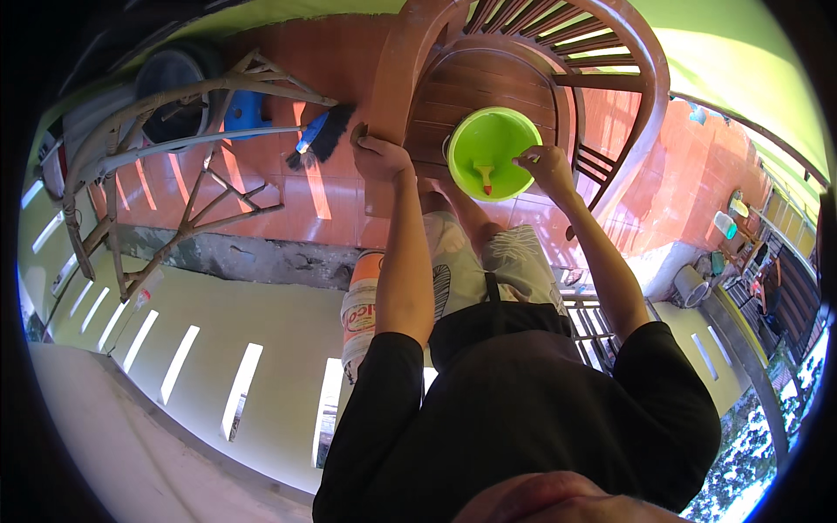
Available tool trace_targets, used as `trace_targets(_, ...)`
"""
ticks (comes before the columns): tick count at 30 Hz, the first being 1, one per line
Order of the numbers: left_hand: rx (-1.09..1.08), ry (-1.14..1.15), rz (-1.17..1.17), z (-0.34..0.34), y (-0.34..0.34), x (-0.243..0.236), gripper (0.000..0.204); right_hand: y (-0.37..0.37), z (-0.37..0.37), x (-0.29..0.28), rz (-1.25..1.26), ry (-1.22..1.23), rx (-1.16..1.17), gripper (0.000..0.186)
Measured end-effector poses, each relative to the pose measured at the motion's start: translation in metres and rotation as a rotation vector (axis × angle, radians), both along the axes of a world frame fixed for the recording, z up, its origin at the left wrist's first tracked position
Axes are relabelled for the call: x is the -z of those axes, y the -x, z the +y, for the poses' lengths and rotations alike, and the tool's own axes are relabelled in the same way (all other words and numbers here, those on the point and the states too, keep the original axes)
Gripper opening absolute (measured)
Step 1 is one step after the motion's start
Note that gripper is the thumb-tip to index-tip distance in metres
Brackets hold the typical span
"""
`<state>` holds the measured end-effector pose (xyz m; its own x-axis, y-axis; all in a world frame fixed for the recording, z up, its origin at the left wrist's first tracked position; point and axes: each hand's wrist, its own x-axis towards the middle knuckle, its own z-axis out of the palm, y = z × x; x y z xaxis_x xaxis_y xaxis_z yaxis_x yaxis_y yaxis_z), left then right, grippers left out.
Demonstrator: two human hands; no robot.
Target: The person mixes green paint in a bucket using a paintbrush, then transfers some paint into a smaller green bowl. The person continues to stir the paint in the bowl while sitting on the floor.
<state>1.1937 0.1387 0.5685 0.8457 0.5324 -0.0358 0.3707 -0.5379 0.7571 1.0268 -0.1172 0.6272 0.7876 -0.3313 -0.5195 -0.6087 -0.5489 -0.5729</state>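
The green bucket [510, 139] is already set on the wooden chair [453, 78], the yellow-and-red tool [485, 176] inside unheld, while fingers of the left hand [384, 160] are curled at the armrest [387, 105], the right hand's [549, 168] at the bucket's edge, any grasp being impossible to tell.

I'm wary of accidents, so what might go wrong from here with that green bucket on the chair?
The bucket stands on the chair, so a jolt might tip it. The right hand is at its rim and could knock it. The left hand is at the chair's arm; a tug might shift both.
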Motion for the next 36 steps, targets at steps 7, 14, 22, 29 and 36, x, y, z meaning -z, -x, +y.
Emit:
trace_targets(7,0.0,-0.03,0.006,-0.004,0.006,-0.01,0.05,0.024,0.06,0.101,0.272,0.138,-0.03,0.024)
trace_targets(14,-0.127,0.413,-0.148,0.012,0.011,-0.016,0.039,0.011,0.082,0.132,0.559,0.218,-0.221,0.025)
trace_targets(22,0.712,0.409,-0.014,0.05,0.099,-0.012,0.034,0.007,0.062,0.144,0.445,0.228,-0.029,0.031)
trace_targets(29,0.64,0.715,0.717,-0.007,0.074,0.045,0.051,0.008,0.05,0.15,0.217,0.221,0.107,0.021)
trace_targets(36,0.829,0.661,0.94,0.005,0.064,0.078,0.059,0.019,0.064,0.147,0.322,0.161,0.028,0.022)
